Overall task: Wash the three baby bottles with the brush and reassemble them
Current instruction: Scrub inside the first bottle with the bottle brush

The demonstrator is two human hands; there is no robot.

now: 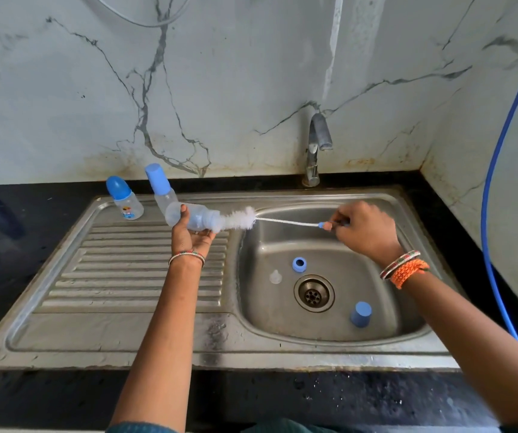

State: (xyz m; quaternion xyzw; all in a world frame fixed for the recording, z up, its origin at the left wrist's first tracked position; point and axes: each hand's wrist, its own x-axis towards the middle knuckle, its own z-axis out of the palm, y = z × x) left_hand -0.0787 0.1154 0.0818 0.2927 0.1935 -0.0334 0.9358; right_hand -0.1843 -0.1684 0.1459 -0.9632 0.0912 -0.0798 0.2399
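- The left hand (192,232) is palm up and holds an open see-through plastic baby bottle (196,217) on its side, above the ribbed draining part of the steel sink (126,276). Its fingers (211,235) curl under the bottle and the thumb is on top.
- The right hand (364,228) pinches the small blue handle of a long white bottle brush (245,220). Its fingers are curled tight round the handle.
- The fluffy white end of the brush is at the bottle's mouth. I cannot tell how far it goes in.
- Two more baby bottles stand at the back of the draining part: a short one with a round blue cap (124,198) and a taller one with a flat blue cap (161,190).
- In the sink bowl near the drain hole (314,293) lie a blue screw ring (299,264), a clear rubber teat (275,276) and a blue cap (361,314).
- A metal tap (317,145) stands behind the bowl.
- A blue hose (498,151) hangs on the right.
- The sink sits in a black tabletop (314,398).
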